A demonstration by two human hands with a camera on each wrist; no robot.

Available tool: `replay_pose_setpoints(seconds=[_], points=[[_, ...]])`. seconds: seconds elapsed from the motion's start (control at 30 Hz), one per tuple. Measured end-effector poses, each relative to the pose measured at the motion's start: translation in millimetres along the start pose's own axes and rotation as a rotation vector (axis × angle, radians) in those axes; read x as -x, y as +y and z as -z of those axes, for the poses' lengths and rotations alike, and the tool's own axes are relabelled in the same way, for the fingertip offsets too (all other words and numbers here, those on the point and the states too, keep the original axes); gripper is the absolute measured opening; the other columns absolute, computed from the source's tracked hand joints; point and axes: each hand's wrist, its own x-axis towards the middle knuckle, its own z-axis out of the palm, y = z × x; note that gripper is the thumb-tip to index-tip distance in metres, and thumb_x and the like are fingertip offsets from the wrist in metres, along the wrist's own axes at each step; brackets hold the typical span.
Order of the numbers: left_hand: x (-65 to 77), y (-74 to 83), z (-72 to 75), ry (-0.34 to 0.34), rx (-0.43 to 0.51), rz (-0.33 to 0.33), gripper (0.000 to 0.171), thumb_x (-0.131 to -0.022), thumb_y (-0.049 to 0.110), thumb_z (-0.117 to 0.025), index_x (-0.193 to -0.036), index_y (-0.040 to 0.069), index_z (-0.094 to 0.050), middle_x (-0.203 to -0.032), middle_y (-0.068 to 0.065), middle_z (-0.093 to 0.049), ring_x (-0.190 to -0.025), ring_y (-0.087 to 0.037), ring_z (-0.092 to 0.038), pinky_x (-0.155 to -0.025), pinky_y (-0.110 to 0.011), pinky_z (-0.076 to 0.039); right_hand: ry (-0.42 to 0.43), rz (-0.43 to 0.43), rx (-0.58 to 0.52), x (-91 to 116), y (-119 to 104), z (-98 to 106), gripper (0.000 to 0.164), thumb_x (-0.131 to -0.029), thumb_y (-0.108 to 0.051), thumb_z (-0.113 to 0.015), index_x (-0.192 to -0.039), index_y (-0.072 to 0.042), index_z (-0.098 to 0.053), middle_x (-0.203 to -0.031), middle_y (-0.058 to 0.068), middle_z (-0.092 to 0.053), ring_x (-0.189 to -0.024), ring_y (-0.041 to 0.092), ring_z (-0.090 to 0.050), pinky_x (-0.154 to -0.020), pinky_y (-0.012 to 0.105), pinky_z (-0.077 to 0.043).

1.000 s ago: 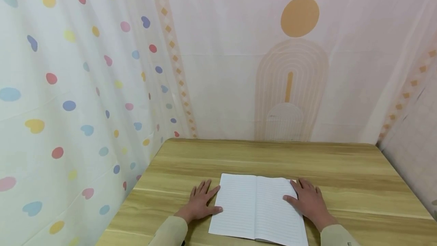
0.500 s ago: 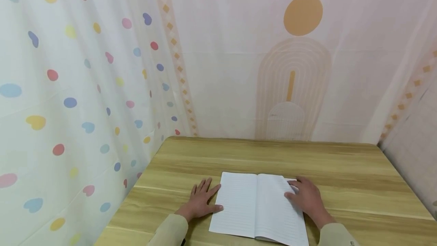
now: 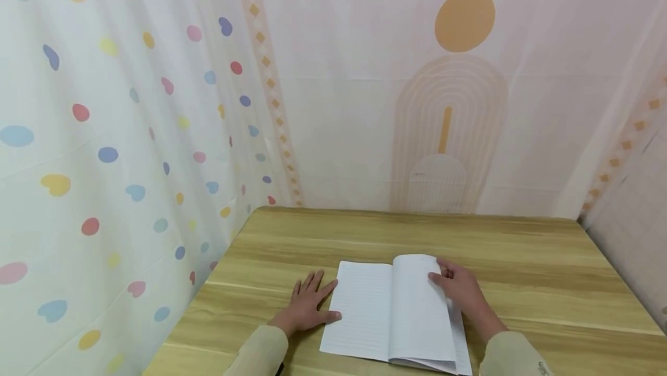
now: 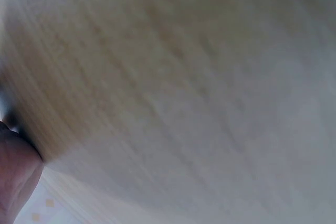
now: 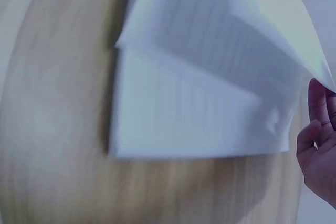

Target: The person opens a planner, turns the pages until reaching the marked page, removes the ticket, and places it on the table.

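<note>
While my right hand (image 3: 462, 288), the nearer, pinches the raised page (image 3: 418, 306) by its far right corner, page lies leftward, lengthwise along the notebook (image 3: 359, 309); left hand (image 3: 305, 309) spread at notebook's left edge.

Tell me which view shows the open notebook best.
The head view: it shows the notebook nearly whole, its left side flat and a raised page held by the right hand. The right wrist view shows only part, close but blurred. The left wrist view shows mostly blurred tabletop, no recognizable notebook.

Dotted curtain (image 3: 120, 92) beside wood-grain table (image 3: 292, 237).
</note>
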Motion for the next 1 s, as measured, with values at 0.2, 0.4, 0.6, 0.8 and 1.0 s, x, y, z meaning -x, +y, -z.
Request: replay_pose_setpoints(seconds=[0.2,0.4,0.6,0.8,1.0], points=[[-1.0,-1.5,-0.7,-0.003,0.005,0.003,0.083,-0.090,0.059,-0.064,-0.155,0.014,-0.036,-0.162,-0.025,-0.012,-0.148,-0.047,-0.005,-0.113,-0.067,-0.001,0.004,-0.016,-0.093,-1.5,-11.0,0.2,0.058,-0.099,-0.024,-0.061,-0.146,0.004,-0.044,-0.134,0.028,-0.054,-0.111,0.031,-0.054,-0.090,0.044,-0.049],[-0.9,-2.2,-1.1,-0.010,0.004,0.010,0.083,-0.090,0.059,-0.064,-0.155,0.015,-0.036,-0.162,-0.025,-0.011,-0.148,-0.046,-0.004,-0.113,-0.067,-0.001,0.010,0.001,-0.188,-2.0,-23.6,-3.5,0.052,-0.097,-0.016,-0.062,-0.145,0.001,-0.048,-0.122,0.022,-0.064,-0.090,0.019,-0.063,-0.070,0.029,-0.051],[-1.3,-1.3,0.7,-0.016,-0.002,0.017,0.084,-0.090,0.060,-0.063,-0.156,0.015,-0.035,-0.163,-0.023,-0.010,-0.148,-0.045,-0.003,-0.114,-0.066,0.000,0.009,0.012,-0.358,0.1,-35.4,-12.0,0.049,-0.098,-0.007,-0.059,-0.146,-0.004,-0.049,-0.113,0.017,-0.066,-0.085,0.015,-0.061,-0.071,0.028,-0.052],[-1.0,0.0,1.7,-0.024,0.011,0.011,0.084,-0.090,0.059,-0.063,-0.156,0.014,-0.035,-0.162,-0.024,-0.010,-0.148,-0.046,-0.003,-0.113,-0.066,0.001,-0.019,0.054,-0.450,3.4,-44.3,-27.2,0.046,-0.100,-0.003,-0.054,-0.146,-0.004,-0.049,-0.115,0.017,-0.064,-0.089,0.016,-0.061,-0.074,0.027,-0.053],[-0.9,-0.5,0.5,-0.016,0.005,0.016,0.083,-0.090,0.059,-0.063,-0.156,0.015,-0.035,-0.163,-0.023,-0.009,-0.148,-0.045,-0.003,-0.113,-0.066,0.000,-0.073,0.150,-0.394,11.9,-48.0,-46.1,0.044,-0.101,-0.005,-0.055,-0.145,-0.003,-0.050,-0.125,0.018,-0.063,-0.108,0.022,-0.062,-0.086,0.029,-0.053]])
